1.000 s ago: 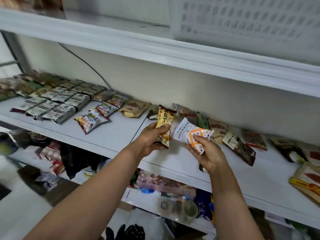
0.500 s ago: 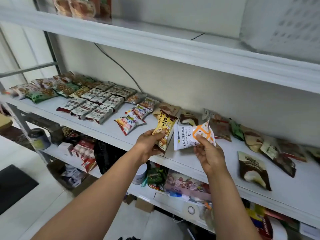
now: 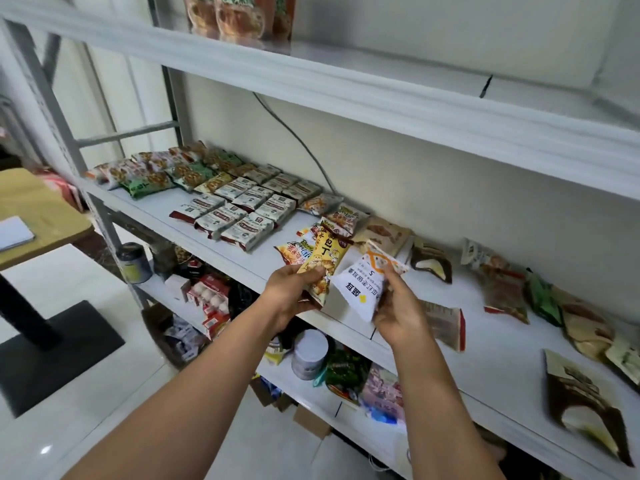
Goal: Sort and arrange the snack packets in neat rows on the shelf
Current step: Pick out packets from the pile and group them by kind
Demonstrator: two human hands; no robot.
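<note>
My left hand grips a yellow packet, fingers curled round its lower end. My right hand pinches a white-and-orange packet. Both are held up above the shelf front edge, side by side, probably to compare kinds. Neat rows lie to the left; loose packets are scattered to the right.
</note>
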